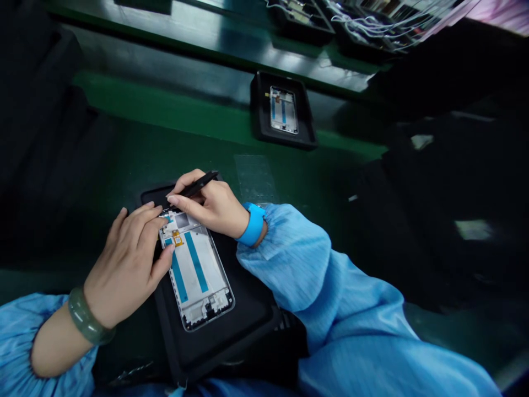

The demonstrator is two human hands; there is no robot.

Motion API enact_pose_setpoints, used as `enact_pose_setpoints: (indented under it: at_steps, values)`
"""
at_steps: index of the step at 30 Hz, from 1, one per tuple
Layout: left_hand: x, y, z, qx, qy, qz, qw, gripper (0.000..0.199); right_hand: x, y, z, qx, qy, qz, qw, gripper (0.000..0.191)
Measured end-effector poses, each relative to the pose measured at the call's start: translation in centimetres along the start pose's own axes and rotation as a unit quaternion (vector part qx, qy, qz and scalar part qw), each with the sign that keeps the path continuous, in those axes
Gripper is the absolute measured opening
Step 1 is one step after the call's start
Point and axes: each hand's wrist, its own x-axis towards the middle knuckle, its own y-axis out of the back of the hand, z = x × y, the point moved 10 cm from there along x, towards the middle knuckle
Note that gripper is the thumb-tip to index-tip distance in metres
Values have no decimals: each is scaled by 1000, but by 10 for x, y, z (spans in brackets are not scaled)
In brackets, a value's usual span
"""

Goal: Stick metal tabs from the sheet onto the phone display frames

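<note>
A phone mid-frame [212, 267], silver with two blue adhesive strips and a small orange flex piece, lies in a black tray [252, 311] on the green bench. My right hand [212, 204] grips a slim black pen-shaped tool [200, 183] at the frame's top end. The tool's tip is hidden behind my fingers. Flat and stretched out, my left hand [134, 251] rests along the frame's upper left edge, thumb and fingertips touching it. It holds nothing.
Farther back, a second black tray [258, 124] carries a similar phone frame [284, 110]. A clear plastic sheet [256, 176] lies between the trays. White cables [372, 27] and dark trays fill the back right. Dark stacked shapes [438, 193] stand at the right.
</note>
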Motion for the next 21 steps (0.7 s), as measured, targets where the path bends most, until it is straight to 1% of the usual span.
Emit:
enact_pose_setpoints:
  at_steps: [10,14,18,20,21]
  values:
    - [-1,0,1,-5,1,-1,1000,34,0,-2,-4,-25,27,-15,999,17]
    - [0,0,0,-6,4,-4,1000,34,0,-6,-9,-60,50,-26,997,18]
    - [1,-1,-2,-8,-3,-11,1000,35,0,-19,-22,-98,103,-68,987,16]
    - [1,-1,-3,-14,-7,-8,1000,34,1,-23,-22,-104,110,-85,985,14]
    - [2,-1,-3,-17,-8,-7,1000,34,2,-22,-21,-100,104,-82,986,13]
